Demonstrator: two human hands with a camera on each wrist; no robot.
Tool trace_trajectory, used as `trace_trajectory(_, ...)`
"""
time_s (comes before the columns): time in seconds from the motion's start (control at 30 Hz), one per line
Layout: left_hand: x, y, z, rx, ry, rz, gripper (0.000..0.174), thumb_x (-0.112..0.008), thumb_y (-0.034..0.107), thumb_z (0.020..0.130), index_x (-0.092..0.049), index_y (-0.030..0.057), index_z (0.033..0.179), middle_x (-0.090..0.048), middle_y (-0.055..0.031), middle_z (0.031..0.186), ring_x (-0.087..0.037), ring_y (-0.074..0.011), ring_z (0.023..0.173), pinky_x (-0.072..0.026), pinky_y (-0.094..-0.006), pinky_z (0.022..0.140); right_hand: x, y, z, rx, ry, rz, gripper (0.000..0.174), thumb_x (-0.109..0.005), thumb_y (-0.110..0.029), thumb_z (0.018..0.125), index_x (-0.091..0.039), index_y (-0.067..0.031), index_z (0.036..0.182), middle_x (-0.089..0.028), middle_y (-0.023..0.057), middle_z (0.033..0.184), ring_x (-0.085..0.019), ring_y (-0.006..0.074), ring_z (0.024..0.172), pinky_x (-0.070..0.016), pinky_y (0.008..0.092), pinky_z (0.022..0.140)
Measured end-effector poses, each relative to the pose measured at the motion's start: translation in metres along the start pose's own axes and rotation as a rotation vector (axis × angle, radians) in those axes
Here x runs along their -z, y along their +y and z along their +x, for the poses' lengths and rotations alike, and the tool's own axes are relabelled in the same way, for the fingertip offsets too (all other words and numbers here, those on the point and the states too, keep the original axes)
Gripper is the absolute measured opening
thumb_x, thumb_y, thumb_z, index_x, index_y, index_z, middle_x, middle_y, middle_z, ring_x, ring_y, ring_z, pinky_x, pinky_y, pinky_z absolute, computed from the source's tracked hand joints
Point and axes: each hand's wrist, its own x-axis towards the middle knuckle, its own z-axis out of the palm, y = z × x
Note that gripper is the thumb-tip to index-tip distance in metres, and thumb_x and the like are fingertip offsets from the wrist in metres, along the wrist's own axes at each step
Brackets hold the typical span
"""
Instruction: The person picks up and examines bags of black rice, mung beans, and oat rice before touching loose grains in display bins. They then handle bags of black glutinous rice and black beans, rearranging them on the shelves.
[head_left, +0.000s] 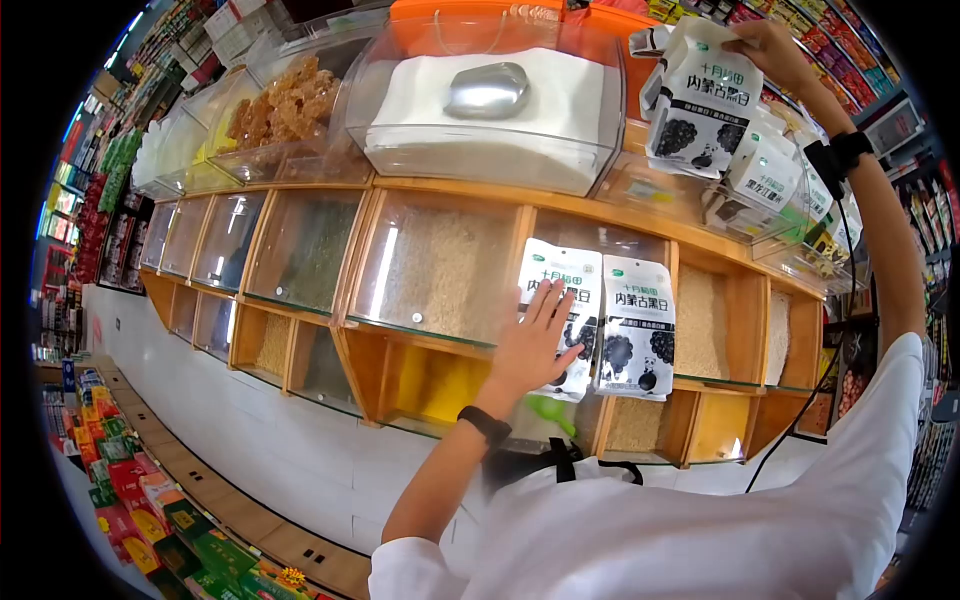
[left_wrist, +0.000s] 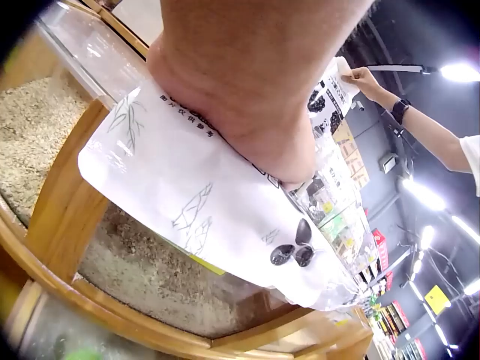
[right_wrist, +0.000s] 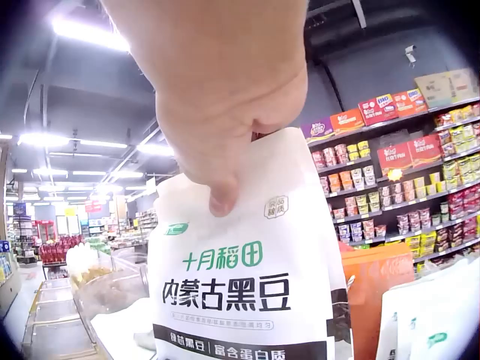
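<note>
My right hand (head_left: 778, 58) pinches the top edge of a white and black bag of black beans (head_left: 700, 100), held up over the bin at the upper right. In the right wrist view the thumb of that hand (right_wrist: 217, 135) lies on the front of the bag (right_wrist: 232, 262). My left hand (head_left: 532, 345) rests with spread fingers on a matching bag (head_left: 575, 275) lying on the sloped bin lids. A second matching bag (head_left: 637, 330) lies just right of it. In the left wrist view the hand (left_wrist: 247, 135) covers part of a white bag (left_wrist: 195, 195).
A clear bin of white granules (head_left: 400, 100) with a metal scoop (head_left: 487, 90) stands at the top centre. Left of it is a bin of brown rock sugar (head_left: 290, 105). More white bags (head_left: 765, 175) fill the bin at the right. Boxed goods (head_left: 150, 500) line the lower left.
</note>
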Motion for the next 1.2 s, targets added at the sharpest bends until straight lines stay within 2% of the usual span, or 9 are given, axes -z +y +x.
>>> trace_trajectory(0.2, -0.003, -0.001, -0.002, -0.006, -0.025, 0.082, 0.073, -0.052, 0.052, 0.089, -0.039, 0.0046, 0.144, -0.034, -0.0148, 0.152, -0.027, -0.0294, 0.143, -0.0153, -0.0569, 0.114, -0.002, -0.021, -0.007, -0.071, 0.066, 0.104, 0.023, -0.069, -0.020, 0.087, -0.070, -0.0004, 0.100, -0.069, 0.0153, 0.083, -0.067, 0.0250, 0.073, -0.0512, 0.0328, 0.068)
trace_trajectory(0.37, 0.000, 0.001, 0.001, -0.007, 0.004, 0.027, 0.073, -0.060, 0.046, 0.085, -0.040, 0.0046, 0.142, -0.035, -0.0136, 0.150, -0.027, -0.0290, 0.143, -0.0110, -0.0549, 0.116, -0.010, -0.029, 0.007, -0.070, -0.016, -0.002, 0.024, -0.068, -0.020, 0.086, -0.071, -0.0030, 0.102, -0.070, 0.0161, 0.085, -0.067, 0.0272, 0.071, -0.0513, 0.0335, 0.066)
trace_trajectory(0.5, -0.006, -0.001, -0.002, -0.002, -0.004, 0.051, 0.074, -0.059, 0.047, 0.086, -0.038, 0.0052, 0.144, -0.035, -0.0134, 0.151, -0.027, -0.0290, 0.143, -0.0121, -0.0550, 0.116, -0.090, -0.008, 0.020, -0.067, -0.089, -0.094, 0.022, -0.069, -0.021, 0.082, -0.072, -0.0012, 0.091, -0.068, 0.0183, 0.081, -0.065, 0.0334, 0.070, -0.0507, 0.0395, 0.065)
trace_trajectory(0.57, -0.002, 0.000, -0.003, 0.008, -0.015, 0.077, 0.074, -0.057, 0.047, 0.087, -0.038, 0.0055, 0.144, -0.034, -0.0132, 0.152, -0.028, -0.0292, 0.143, -0.0137, -0.0545, 0.115, -0.122, 0.000, 0.016, -0.044, 0.031, 0.031, 0.025, -0.073, -0.024, 0.079, -0.070, 0.0006, 0.083, -0.063, 0.0190, 0.069, -0.056, 0.0372, 0.059, -0.0454, 0.0448, 0.058)
trace_trajectory(0.63, -0.001, 0.000, -0.001, 0.006, -0.019, 0.053, 0.073, -0.057, 0.048, 0.088, -0.038, 0.0056, 0.144, -0.034, -0.0131, 0.152, -0.029, -0.0296, 0.142, -0.0151, -0.0543, 0.115, -0.130, -0.015, 0.013, -0.111, 0.004, 0.020, 0.024, -0.073, -0.023, 0.080, -0.070, 0.0003, 0.083, -0.064, 0.0189, 0.071, -0.059, 0.0360, 0.063, -0.0470, 0.0445, 0.061)
trace_trajectory(0.73, -0.001, -0.001, 0.000, 0.009, -0.020, 0.049, 0.073, -0.057, 0.048, 0.087, -0.038, 0.0047, 0.144, -0.035, -0.0141, 0.151, -0.030, -0.0306, 0.141, -0.0155, -0.0548, 0.115, -0.142, -0.012, 0.008, -0.194, -0.165, 0.099, 0.026, -0.072, -0.022, 0.081, -0.071, -0.0030, 0.098, -0.068, 0.0152, 0.105, -0.063, 0.0335, 0.093, -0.0494, 0.0408, 0.080)
trace_trajectory(0.83, -0.003, 0.003, 0.001, 0.013, -0.030, 0.047, 0.074, -0.057, 0.047, 0.087, -0.038, 0.0039, 0.144, -0.035, -0.0146, 0.151, -0.030, -0.0309, 0.141, -0.0155, -0.0554, 0.115, -0.140, -0.010, -0.003, -0.158, 0.123, 0.042, 0.034, -0.071, -0.025, 0.084, -0.068, -0.0037, 0.109, -0.069, 0.0150, 0.095, -0.065, 0.0310, 0.089, -0.0510, 0.0392, 0.078)
trace_trajectory(0.97, -0.003, 0.005, 0.006, 0.034, -0.011, 0.060, 0.073, -0.058, 0.046, 0.087, -0.039, 0.0035, 0.143, -0.034, -0.0144, 0.152, -0.029, -0.0306, 0.142, -0.0151, -0.0559, 0.115, -0.118, -0.025, -0.002, -0.025, 0.089, -0.154, 0.020, -0.071, -0.020, 0.083, -0.073, -0.0052, 0.097, -0.066, 0.0029, 0.116, -0.060, 0.0261, 0.104, -0.0499, 0.0381, 0.087)
trace_trajectory(1.2, -0.003, 0.005, 0.006, 0.011, 0.009, 0.057, 0.071, -0.057, 0.046, 0.087, -0.040, 0.0050, 0.143, -0.035, -0.0145, 0.151, -0.028, -0.0297, 0.142, -0.0130, -0.0551, 0.116, -0.129, -0.021, -0.006, -0.134, -0.097, -0.195, 0.022, -0.067, -0.026, 0.087, -0.069, -0.0078, 0.099, -0.067, 0.0067, 0.105, -0.063, 0.0283, 0.097, -0.0502, 0.0391, 0.082)
